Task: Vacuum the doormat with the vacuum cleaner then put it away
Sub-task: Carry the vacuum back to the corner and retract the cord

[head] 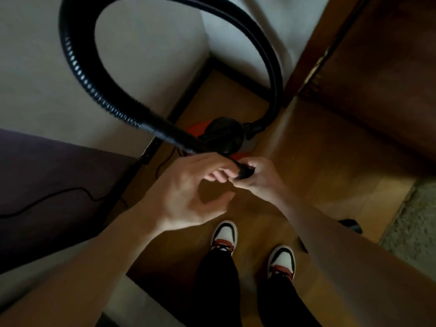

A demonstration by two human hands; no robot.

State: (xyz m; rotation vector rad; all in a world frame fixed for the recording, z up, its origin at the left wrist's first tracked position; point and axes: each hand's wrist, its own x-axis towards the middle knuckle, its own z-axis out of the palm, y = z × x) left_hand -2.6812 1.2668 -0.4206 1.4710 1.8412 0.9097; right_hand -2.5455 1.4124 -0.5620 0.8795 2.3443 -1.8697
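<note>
Both forearms reach forward and down, wrists bent inward so the hands meet over the floor. My right hand (259, 177) is curled round the black end fitting of the hose (70, 57), thumb on top. My left hand (188, 187) sits just beside it, palm turned toward the right hand, fingers bent and thumb spread; the fingertips reach the fitting, but blur keeps me from telling whether they grip it. From the hands the hose runs up and left, loops high overhead, then drops to the vacuum cleaner (223, 135), a red and black body on the floor just beyond the knuckles. A black cable (70, 192) trails over a dark surface left of the left forearm. Wall corner and dark baseboard close in beyond the left hand; a brown door (377, 79) stands beyond the right. The doormat (415, 218), pale and shaggy, lies well right of the right forearm, at the frame edge. Open wood floor (318, 149) lies between it and the hands. My shoes (224, 234) stand below the wrists.
</note>
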